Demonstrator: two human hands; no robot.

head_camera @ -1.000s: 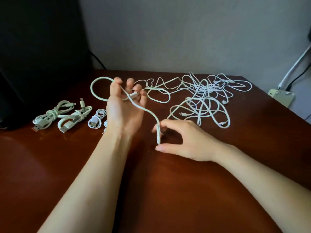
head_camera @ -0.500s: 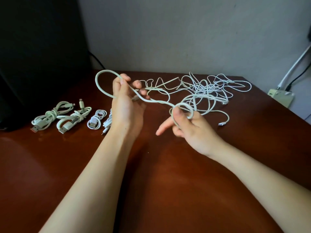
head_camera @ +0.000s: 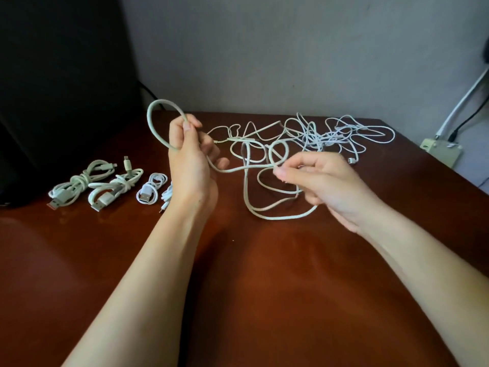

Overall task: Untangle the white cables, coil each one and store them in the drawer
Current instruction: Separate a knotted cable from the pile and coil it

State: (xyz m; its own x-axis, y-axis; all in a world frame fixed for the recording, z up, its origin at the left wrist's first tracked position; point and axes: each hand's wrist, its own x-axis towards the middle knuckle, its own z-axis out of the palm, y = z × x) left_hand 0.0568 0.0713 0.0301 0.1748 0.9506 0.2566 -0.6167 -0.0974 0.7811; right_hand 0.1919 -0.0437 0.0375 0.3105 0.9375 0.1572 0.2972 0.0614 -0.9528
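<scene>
Coiling looked like the step in hand. The left hand (head_camera: 190,168), mid-frame, had its fingers (head_camera: 209,147) curled round the base of one loop of a thick off-white cable (head_camera: 151,120), and the loop stood up above the fist. The right hand (head_camera: 325,181), right of centre, pinched the same cable between thumb and forefinger further along. The slack drooped in a few loose bends onto the reddish-brown wooden bench (head_camera: 264,300) below it.

The far part of the cable ran up toward the tangled heap of thin white cables (head_camera: 336,133) at the upper right. I couldn't tell if it was fully free of that mess. A row of tied-up white cable bundles (head_camera: 79,181) sat at the left of the frame. No drawer was in view.

My two cents on doing it well:
- The right hand should slide along the cable and feed it in, not yank it. If the cable snagged on the heap, pulling would just tighten things.
- Each new loop should match the one already held and get laid flat against it under the left thumb.
- The cable should be allowed to roll in the pinch so it doesn't kink.
- It's worth saving a tail to wrap round the middle, like the bundles on the left.
</scene>
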